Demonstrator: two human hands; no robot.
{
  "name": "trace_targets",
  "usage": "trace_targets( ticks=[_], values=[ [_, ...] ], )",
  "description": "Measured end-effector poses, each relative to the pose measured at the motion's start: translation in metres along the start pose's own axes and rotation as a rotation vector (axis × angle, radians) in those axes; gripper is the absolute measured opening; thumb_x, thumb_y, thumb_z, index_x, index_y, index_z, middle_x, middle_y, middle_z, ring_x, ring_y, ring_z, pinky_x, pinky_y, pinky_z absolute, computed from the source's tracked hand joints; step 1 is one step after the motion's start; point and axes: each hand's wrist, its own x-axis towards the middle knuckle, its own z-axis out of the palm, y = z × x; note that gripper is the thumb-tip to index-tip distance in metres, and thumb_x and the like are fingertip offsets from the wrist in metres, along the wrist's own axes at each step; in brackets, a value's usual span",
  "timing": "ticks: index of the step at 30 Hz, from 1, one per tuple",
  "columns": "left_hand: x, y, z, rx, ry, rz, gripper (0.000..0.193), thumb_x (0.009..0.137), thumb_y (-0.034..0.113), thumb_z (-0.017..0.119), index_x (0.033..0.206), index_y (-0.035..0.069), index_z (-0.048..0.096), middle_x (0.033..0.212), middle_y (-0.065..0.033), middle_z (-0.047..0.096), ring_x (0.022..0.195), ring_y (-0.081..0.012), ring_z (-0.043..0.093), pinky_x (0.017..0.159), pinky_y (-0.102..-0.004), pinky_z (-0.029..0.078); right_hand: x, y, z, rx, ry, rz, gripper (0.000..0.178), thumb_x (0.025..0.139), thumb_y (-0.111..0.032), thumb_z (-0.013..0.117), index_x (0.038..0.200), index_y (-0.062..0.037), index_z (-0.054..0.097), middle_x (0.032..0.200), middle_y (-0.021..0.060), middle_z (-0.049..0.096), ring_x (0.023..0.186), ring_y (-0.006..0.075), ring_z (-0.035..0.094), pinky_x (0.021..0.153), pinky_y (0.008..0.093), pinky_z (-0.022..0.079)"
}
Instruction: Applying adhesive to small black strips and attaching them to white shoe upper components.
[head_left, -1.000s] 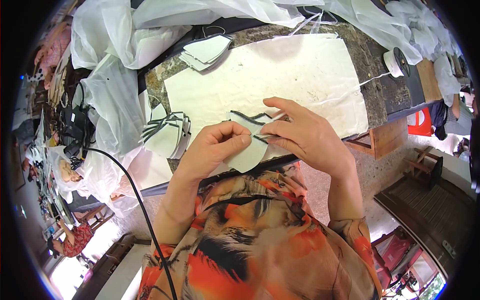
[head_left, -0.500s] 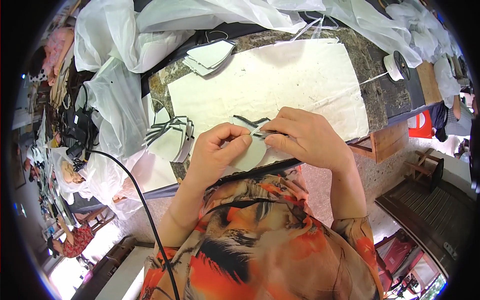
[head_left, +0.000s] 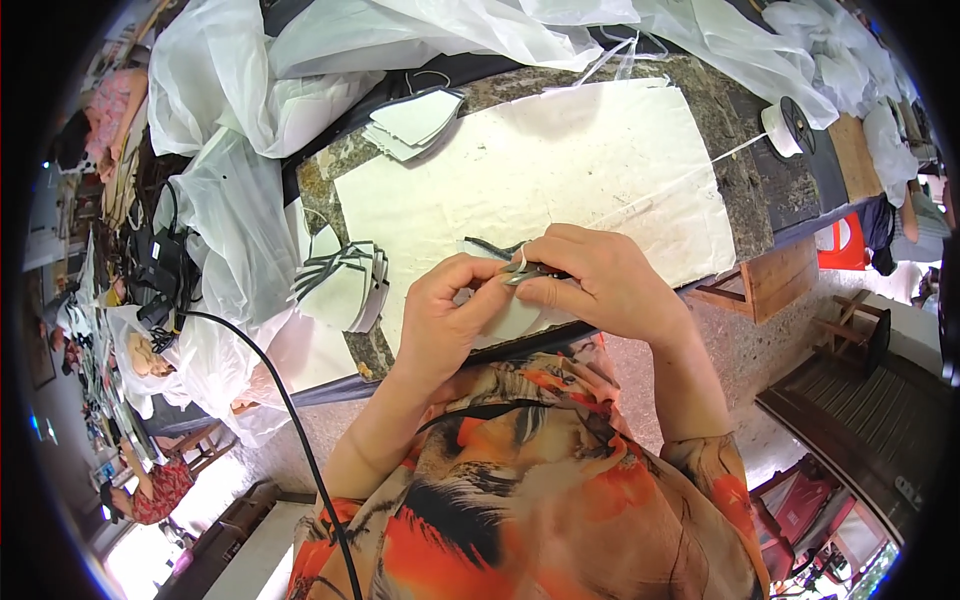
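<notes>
Close together at the near edge of the table, both my hands are closed over a white, curved flat piece (head_left: 512,318) with a dark edge. My left hand (head_left: 440,315) pinches its edge and the end of a narrow white strip between thumb and fingers. My right hand (head_left: 605,285) grips a small grey metal tool (head_left: 530,273), its tip by my left fingertips; the fingers hide most of it, so its kind is unclear. To the left lies a fanned stack of similar dark-edged pieces (head_left: 345,290). Another stack (head_left: 415,122) rests farther back.
A large white sheet (head_left: 560,160) covers the worn board (head_left: 745,190). At the back right stands a spool of white tape (head_left: 785,132), its tape running over the sheet. Plastic bags (head_left: 240,200) crowd the back and left. A black cable (head_left: 270,375) crosses at left.
The metal tool has moved left to my left fingertips, over the white strip. My left hand has shifted slightly right, covering more of the curved piece.
</notes>
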Motion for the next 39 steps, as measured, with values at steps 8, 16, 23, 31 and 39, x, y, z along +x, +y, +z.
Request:
trace_targets(
  ticks=[8, 16, 23, 31, 39],
  values=[
    [0.001, -0.003, 0.004, 0.027, -0.021, 0.035, 0.011, 0.098, 0.009, 0.071, 0.105, 0.001, 0.074, 0.087, 0.0041, 0.066, 0.076, -0.0022, 0.055, 0.065, -0.0190, 0.044, -0.003, 0.007, 0.005, 0.089, 0.066, -0.051, 0.028, 0.093, -0.028, 0.073, 0.109, -0.0047, 0.072, 0.092, 0.0123, 0.068, 0.079, 0.0307, 0.066, 0.069, 0.0374, 0.051],
    [0.000, 0.000, -0.002, 0.081, -0.014, 0.073, 0.011, 0.093, 0.010, 0.074, 0.100, 0.001, 0.075, 0.087, -0.0005, 0.065, 0.078, -0.0074, 0.057, 0.068, -0.0231, 0.044, 0.001, -0.002, 0.007, 0.308, 0.106, 0.181, 0.026, 0.089, -0.019, 0.077, 0.108, -0.0016, 0.071, 0.090, 0.0086, 0.068, 0.079, 0.0143, 0.062, 0.073, 0.0293, 0.050],
    [-0.020, 0.025, -0.091, 0.320, -0.069, 0.070, 0.013, 0.091, 0.009, 0.075, 0.101, 0.001, 0.076, 0.086, -0.0047, 0.067, 0.081, -0.0127, 0.062, 0.073, -0.0257, 0.047, -0.001, 0.022, 0.008, 0.158, 0.324, 0.315, 0.025, 0.087, -0.021, 0.075, 0.105, -0.0044, 0.071, 0.091, 0.0121, 0.069, 0.079, 0.0278, 0.066, 0.073, 0.0350, 0.052],
    [-0.007, 0.022, -0.118, 1.087, 0.520, 0.463, 0.030, 0.090, 0.015, 0.076, 0.119, 0.007, 0.074, 0.111, -0.0127, 0.066, 0.106, -0.0285, 0.064, 0.090, -0.0361, 0.050, -0.008, 0.019, 0.025, 0.177, 0.161, 0.121, 0.020, 0.089, -0.005, 0.068, 0.108, -0.0010, 0.071, 0.095, 0.0116, 0.071, 0.086, 0.0242, 0.068, 0.079, 0.0330, 0.053],
    [0.020, -0.013, -0.032, 0.981, -0.060, 0.563, 0.056, 0.080, 0.024, 0.082, 0.131, 0.007, 0.064, 0.127, -0.0122, 0.061, 0.122, -0.0341, 0.055, 0.106, -0.0435, 0.043, -0.023, 0.012, 0.029, 0.023, 0.236, 0.131, 0.027, 0.083, -0.001, 0.067, 0.109, -0.0039, 0.070, 0.087, 0.0126, 0.065, 0.079, 0.0307, 0.063, 0.073, 0.0390, 0.051]
  ],
)
